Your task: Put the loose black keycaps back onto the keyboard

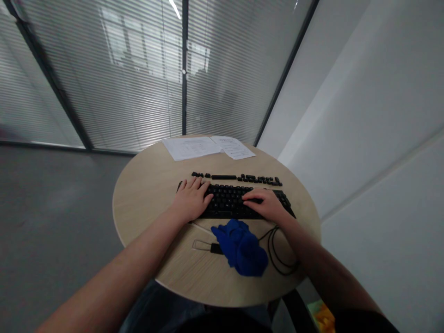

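A black keyboard [227,200] lies on the round table. My left hand [190,199] rests over its left end, palm down, with its fingers spread. At the right part of the keys is my right hand [266,203], its fingertips and thumb drawn together in a pinch low over the keys. Whatever is between those fingertips, if anything, is too small to make out. Loose black keycaps [258,179] lie in rows just beyond the keyboard, along with a long space bar keycap [224,177].
A crumpled blue cloth [239,247] lies on the near side, beside a wire keycap puller [203,245] with a black handle. A coiled black cable [274,254] is under my right forearm. Printed sheets [194,148] lie at the far edge of the wooden table [138,194].
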### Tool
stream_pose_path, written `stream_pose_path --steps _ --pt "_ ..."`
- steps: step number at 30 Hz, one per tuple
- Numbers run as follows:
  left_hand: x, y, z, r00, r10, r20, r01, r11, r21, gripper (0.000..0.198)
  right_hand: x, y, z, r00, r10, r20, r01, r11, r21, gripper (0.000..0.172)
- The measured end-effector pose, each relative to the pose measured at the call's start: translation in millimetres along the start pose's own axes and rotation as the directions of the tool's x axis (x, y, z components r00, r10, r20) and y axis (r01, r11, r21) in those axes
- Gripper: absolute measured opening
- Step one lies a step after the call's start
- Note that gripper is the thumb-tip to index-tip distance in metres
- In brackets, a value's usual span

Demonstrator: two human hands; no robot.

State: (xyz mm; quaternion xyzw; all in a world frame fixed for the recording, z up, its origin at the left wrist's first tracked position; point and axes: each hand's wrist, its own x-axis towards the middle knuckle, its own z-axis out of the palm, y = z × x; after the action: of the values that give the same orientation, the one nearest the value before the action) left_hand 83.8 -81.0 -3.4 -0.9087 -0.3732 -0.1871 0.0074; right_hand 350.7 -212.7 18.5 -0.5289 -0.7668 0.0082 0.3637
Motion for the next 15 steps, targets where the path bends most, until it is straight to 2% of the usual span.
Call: stream_pose_path --steps 5,10,15 --pt "1 1 -3.0 0.999 -0.014 0.042 0.013 1.0 0.028 0.057 1 1 13 0.996 -0.073 0.046 0.071 0.997 0.036 0.006" --pt "2 5 -9.9 0.988 -0.052 0.145 0.038 0.994 0.098 0.06 -1 3 20 0.981 -0.177 0.075 0.176 0.984 0.017 0.003" --pt "2 4 -9.8 0.989 -0.047 0.138 0.033 0.994 0.103 0.059 -1 2 20 0.976 -0.203 0.083 0.207 0.978 -0.035 0.005"
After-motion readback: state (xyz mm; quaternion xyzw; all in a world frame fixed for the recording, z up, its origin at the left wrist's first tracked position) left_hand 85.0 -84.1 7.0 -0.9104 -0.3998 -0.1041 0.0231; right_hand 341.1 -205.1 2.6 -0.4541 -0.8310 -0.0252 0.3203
